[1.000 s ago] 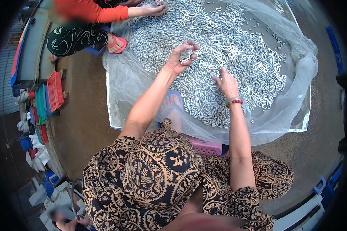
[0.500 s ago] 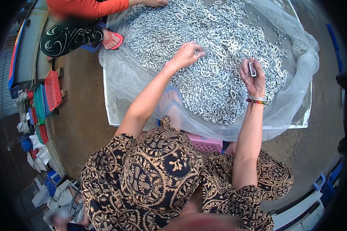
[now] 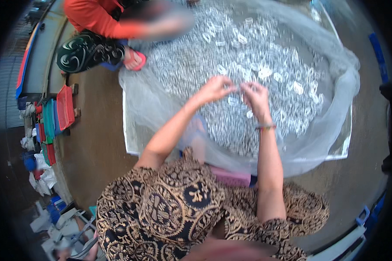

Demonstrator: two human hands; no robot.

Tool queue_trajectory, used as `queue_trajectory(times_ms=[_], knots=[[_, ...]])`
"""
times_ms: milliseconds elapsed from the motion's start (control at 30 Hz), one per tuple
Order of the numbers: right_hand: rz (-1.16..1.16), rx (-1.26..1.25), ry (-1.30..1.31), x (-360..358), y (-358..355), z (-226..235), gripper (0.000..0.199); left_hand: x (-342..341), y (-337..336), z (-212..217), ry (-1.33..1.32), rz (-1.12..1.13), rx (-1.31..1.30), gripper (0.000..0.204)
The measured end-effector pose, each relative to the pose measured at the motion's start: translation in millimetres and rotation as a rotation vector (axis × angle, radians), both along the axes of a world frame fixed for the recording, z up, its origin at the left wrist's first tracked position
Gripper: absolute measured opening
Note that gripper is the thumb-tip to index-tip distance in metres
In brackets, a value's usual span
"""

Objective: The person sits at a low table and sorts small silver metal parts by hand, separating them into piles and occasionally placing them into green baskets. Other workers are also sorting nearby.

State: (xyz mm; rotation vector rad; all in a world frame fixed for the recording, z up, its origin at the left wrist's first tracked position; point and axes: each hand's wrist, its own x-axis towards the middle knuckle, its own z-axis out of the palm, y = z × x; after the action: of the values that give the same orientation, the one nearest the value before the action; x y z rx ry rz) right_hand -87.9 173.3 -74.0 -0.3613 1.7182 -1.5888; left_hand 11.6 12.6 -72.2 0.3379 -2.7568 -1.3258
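Over the pile of small silvery metal cylinders (image 3: 217, 126), my two hands meet with fingertips almost touching. My left hand (image 3: 218, 89) pinches with thumb and fingers; what sits between them is too blurred to name. Beside it my right hand (image 3: 255, 99) is curled, its fingertips turned toward the left ones. A pale oblong metal link (image 3: 243, 99) shows faintly at its fingers, smeared by motion. Many similar links, such as a bright link (image 3: 298, 88), lie scattered on top of the cylinders.
A pale mesh net (image 3: 335, 117) surrounds the pile on a low sheet-covered surface. At the far left, a person in a red sleeve (image 3: 113, 28) leans over the pile. Stacked plastic baskets (image 3: 65, 107) stand on the left. A pink stool (image 3: 231, 177) is near my legs.
My right hand has swung left and my left hand has come a little nearer, so they meet. The other person's arm has drawn lower over the pile. The view has shifted and blurred.
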Motion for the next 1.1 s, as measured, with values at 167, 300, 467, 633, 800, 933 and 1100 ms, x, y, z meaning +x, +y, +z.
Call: queue_trajectory(times_ms=[167,300,467,633,800,933,1100], knots=[[-0.06,-0.021,0.189,16,-10,16,0.015,2,4,-1,0.113,0.026,0.072,0.035],[-0.184,-0.12,0.029,18,-15,21,0.011,3,16,14,0.184,0.049,-0.081,0.023],[-0.256,-0.178,-0.227,5,-5,18,0.009,1,41,30,0.329,0.092,-0.34,0.03],[-0.281,-0.235,-0.337,0,7,16,0.01,-3,37,28,0.364,-0.051,-0.286,0.029],[-0.273,-0.208,-0.332,0,7,15,0.014,-7,36,19,0.476,-0.042,-0.235,0.02],[-0.092,0.055,0.249,8,-4,8,0.02,1,42,29,0.456,0.088,-0.196,0.014],[-0.033,0.2,0.291,7,-1,-11,0.021,14,30,47,0.671,0.037,-0.459,0.016]])
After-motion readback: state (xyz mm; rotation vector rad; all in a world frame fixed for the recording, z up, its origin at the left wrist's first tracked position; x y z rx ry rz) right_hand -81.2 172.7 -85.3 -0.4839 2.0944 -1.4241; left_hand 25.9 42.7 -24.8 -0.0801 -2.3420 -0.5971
